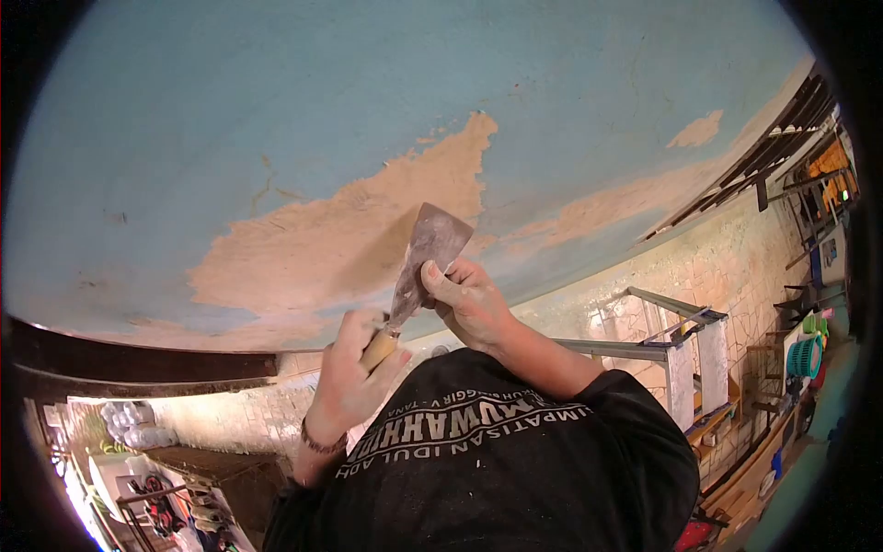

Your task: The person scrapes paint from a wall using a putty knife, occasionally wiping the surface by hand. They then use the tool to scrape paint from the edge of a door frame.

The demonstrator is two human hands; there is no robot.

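A putty knife with a wide, smeared metal blade and a pale wooden handle is held up before my chest, its blade pointing upward. My left hand is closed around the handle, with a band at the wrist. On the blade rests the thumb of my right hand, whose fingers curl behind it, pinching the metal. Beyond the blade spreads a light blue painted surface. A pale, ragged-edged patch breaks the blue paint there, and a shadow falls across it beside the blade.
On the right stands a metal-framed stand in front of a stone-patterned wall. Farther right are a turquoise basket and long wooden boards. A dark beam and cluttered shelving lie at left.
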